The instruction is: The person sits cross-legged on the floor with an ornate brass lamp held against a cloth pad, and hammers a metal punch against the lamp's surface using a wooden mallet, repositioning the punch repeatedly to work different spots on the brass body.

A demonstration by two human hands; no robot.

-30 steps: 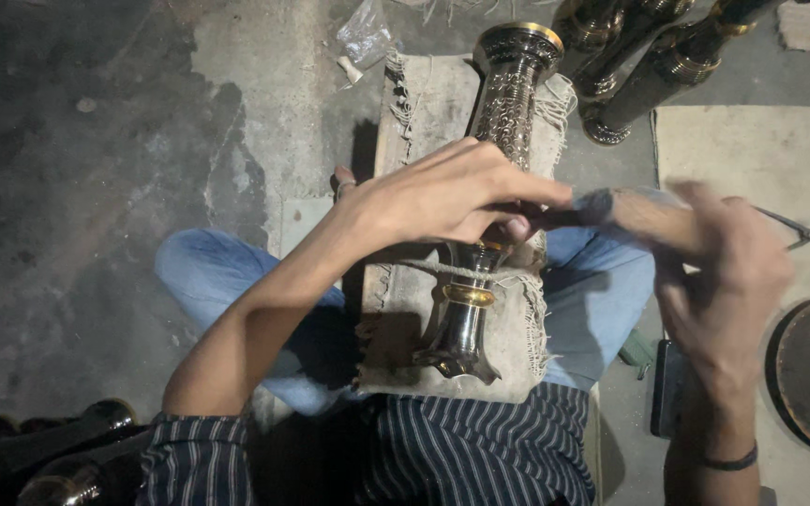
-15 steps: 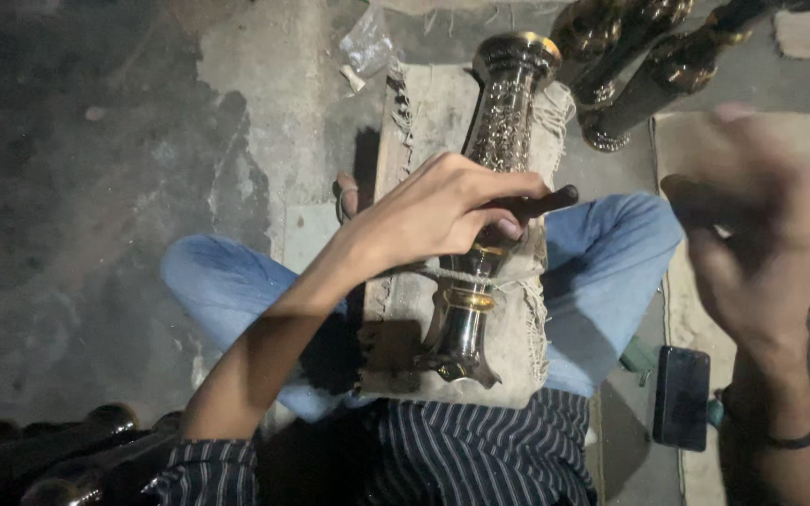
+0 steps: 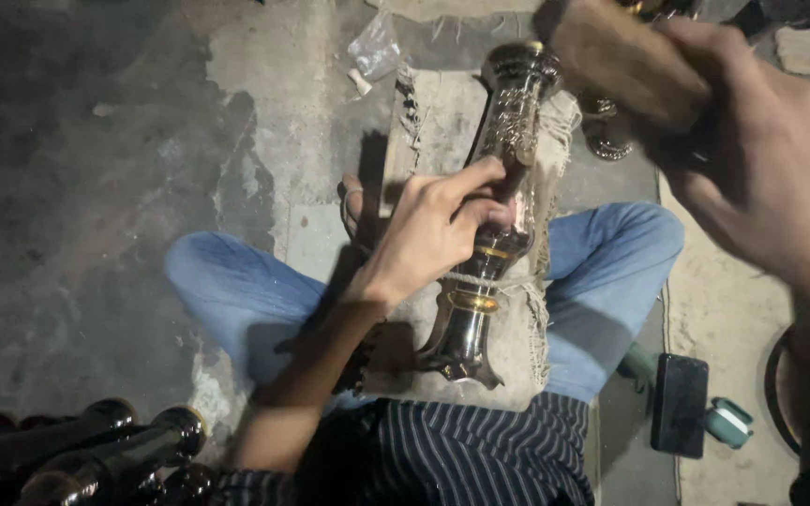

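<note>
Where the dark metal pieces (image 3: 77, 450) lie: lower left, on the floor.
Left hand (image 3: 433, 230): fingers curled on the engraved brass vase (image 3: 494, 215), steadying it.
Vase: lying across burlap cloth (image 3: 428, 122) over the lap.
Right hand (image 3: 752, 159): raised, blurred, gripping a wooden block (image 3: 611, 56).
Phone (image 3: 679, 405): floor, lower right.

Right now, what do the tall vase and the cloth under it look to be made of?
The vase looks like polished metal, perhaps brass: dark, mirror-like glints, a gold band, and fine engraved patterning on its upper body. The cloth looks like coarse woven sacking, probably jute: matt beige, with frayed, stringy edges. The left hand rests on the vase.
</note>
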